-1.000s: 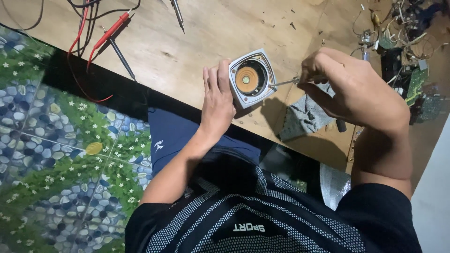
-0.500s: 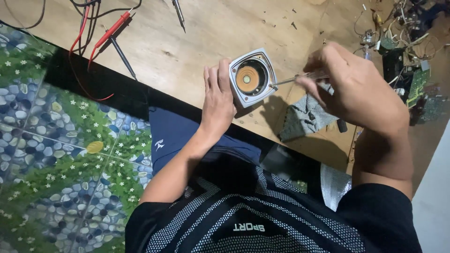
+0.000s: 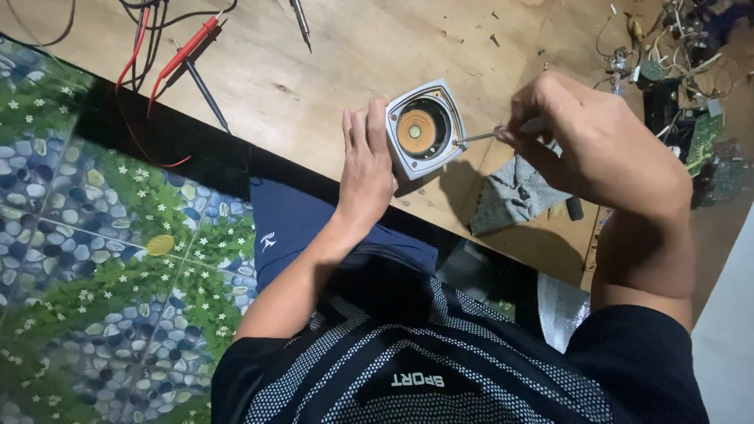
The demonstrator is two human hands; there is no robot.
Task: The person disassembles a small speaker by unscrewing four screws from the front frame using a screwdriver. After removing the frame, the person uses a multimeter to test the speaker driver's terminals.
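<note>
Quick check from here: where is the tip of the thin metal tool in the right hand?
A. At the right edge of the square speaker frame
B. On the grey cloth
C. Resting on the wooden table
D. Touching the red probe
A: the right hand holds the thin metal tool with its tip at the right edge of the square speaker, which the left hand holds up.

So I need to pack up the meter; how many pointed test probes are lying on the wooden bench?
2: a red pointed test probe and a black pointed test probe, side by side at the bench's upper left. Others may be hidden beyond the frame.
</note>
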